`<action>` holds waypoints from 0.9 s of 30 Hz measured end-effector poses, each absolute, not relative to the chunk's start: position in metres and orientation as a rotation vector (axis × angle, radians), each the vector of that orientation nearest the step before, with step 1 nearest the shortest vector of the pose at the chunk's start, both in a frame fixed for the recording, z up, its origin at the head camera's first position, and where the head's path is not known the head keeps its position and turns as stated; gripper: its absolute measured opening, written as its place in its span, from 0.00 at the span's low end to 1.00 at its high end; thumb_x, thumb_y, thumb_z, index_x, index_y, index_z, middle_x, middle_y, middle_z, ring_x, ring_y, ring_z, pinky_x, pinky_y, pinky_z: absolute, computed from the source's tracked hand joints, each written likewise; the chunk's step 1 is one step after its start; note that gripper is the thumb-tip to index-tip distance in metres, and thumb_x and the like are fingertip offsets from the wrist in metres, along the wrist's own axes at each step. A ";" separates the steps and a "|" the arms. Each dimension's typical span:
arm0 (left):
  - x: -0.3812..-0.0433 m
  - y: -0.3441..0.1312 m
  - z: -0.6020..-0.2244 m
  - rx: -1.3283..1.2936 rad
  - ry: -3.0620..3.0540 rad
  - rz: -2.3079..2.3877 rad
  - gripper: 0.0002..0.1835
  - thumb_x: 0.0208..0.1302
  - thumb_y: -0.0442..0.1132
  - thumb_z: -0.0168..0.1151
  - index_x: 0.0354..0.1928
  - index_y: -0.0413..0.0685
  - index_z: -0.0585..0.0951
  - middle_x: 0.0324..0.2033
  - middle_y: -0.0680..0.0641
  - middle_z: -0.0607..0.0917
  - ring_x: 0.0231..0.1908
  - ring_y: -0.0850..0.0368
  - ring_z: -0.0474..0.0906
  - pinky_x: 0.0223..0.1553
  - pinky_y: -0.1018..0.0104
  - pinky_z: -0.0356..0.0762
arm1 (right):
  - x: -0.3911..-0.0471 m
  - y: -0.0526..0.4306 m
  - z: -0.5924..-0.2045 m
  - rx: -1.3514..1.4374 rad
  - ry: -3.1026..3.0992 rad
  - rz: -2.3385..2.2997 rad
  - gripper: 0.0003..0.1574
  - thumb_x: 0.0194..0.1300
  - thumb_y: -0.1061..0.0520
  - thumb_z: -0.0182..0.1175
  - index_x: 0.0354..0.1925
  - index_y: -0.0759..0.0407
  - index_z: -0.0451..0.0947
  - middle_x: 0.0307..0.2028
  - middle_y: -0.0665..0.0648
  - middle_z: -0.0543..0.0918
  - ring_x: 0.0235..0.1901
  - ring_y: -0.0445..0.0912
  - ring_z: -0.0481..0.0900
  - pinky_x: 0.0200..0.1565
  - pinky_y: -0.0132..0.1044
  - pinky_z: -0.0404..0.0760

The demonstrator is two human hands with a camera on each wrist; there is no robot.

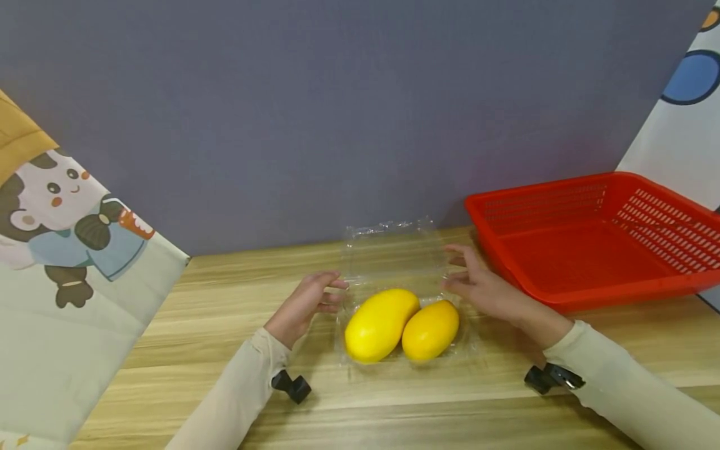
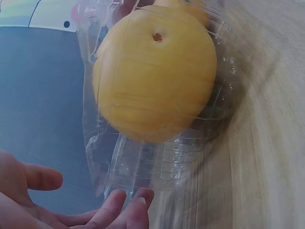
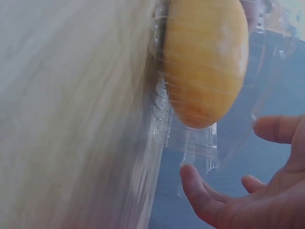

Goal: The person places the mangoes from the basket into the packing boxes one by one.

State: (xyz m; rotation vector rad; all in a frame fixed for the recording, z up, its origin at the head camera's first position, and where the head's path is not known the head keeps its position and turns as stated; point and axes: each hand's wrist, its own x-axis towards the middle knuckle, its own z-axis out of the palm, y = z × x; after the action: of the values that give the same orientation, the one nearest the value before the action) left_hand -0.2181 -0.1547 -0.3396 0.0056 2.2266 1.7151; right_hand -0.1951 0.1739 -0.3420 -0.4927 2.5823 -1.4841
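Note:
A clear plastic clamshell box (image 1: 395, 253) lies on the wooden table with its lid raised toward the back wall. Inside sit two yellow mangoes, a larger mango (image 1: 379, 326) on the left and a smaller mango (image 1: 430, 331) on the right. My left hand (image 1: 308, 305) is at the box's left side, fingers loosely extended, fingertips close to the hinge region. On the opposite side my right hand (image 1: 488, 289) has its fingers spread beside the lid. Both wrist views show fingertips at the plastic edge; whether they touch it is hard to tell.
A red perforated plastic basket (image 1: 517, 278) stands at the right, just beyond my right hand. Behind the wooden table (image 1: 225, 294) rises a grey wall (image 1: 315, 125). A cartoon-printed sheet (image 1: 112, 325) borders the left side.

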 end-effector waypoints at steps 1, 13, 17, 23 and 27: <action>-0.218 -0.154 -0.340 0.003 2.228 1.719 0.28 0.78 0.45 0.41 0.71 0.33 0.63 0.61 0.33 0.75 0.53 0.42 0.79 0.48 0.59 0.81 | -0.195 0.174 -0.342 -0.487 2.587 -1.495 0.44 0.73 0.57 0.56 0.75 0.57 0.42 0.70 0.76 0.56 0.64 0.72 0.68 0.61 0.65 0.72; -0.217 -0.153 -0.337 -0.046 2.210 1.795 0.26 0.79 0.43 0.38 0.73 0.41 0.59 0.60 0.36 0.74 0.57 0.40 0.77 0.44 0.64 0.78 | -0.196 0.172 -0.336 -0.460 2.591 -1.641 0.43 0.72 0.61 0.56 0.74 0.64 0.44 0.69 0.74 0.60 0.66 0.69 0.67 0.65 0.64 0.69; -0.217 -0.153 -0.335 -0.016 2.215 1.805 0.26 0.79 0.43 0.37 0.74 0.41 0.59 0.61 0.36 0.72 0.59 0.38 0.76 0.49 0.58 0.79 | -0.196 0.172 -0.337 -0.483 2.639 -1.625 0.41 0.71 0.63 0.56 0.74 0.68 0.47 0.67 0.75 0.64 0.64 0.68 0.69 0.65 0.63 0.69; -0.216 -0.153 -0.332 -0.031 2.227 1.798 0.26 0.78 0.44 0.43 0.73 0.44 0.61 0.60 0.39 0.74 0.58 0.40 0.77 0.53 0.54 0.79 | -0.198 0.172 -0.338 -0.511 2.689 -1.578 0.41 0.71 0.68 0.55 0.74 0.71 0.48 0.66 0.75 0.66 0.62 0.68 0.71 0.62 0.61 0.73; -0.217 -0.153 -0.332 -0.029 2.231 1.791 0.26 0.76 0.42 0.47 0.72 0.45 0.62 0.61 0.38 0.75 0.58 0.40 0.78 0.49 0.57 0.79 | -0.200 0.173 -0.341 -0.522 2.740 -1.523 0.43 0.68 0.71 0.56 0.75 0.72 0.48 0.63 0.74 0.68 0.61 0.67 0.73 0.61 0.61 0.75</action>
State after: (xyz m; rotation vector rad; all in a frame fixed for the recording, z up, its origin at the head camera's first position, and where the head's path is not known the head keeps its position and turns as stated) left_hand -0.2172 -0.1532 -0.3318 -0.0293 2.2311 1.7910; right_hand -0.2001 0.1729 -0.3407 -0.5225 2.7399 -1.5233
